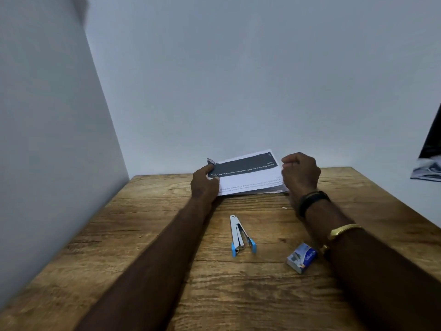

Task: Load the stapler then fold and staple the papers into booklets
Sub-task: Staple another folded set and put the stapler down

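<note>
Left hand (205,185) pinches the left edge of the papers (248,180), which lie far-centre on the table (155,235) against the wall. Right hand (301,177) is curled round their right edge, and I read the two-sided hold as squaring the stack for folding. Nearer, the stapler (241,235) lies opened out between the forearms (loaded or not, I cannot tell), and the box (301,258) sits right of it beside the right forearm; neither obstructs the papers.
</note>
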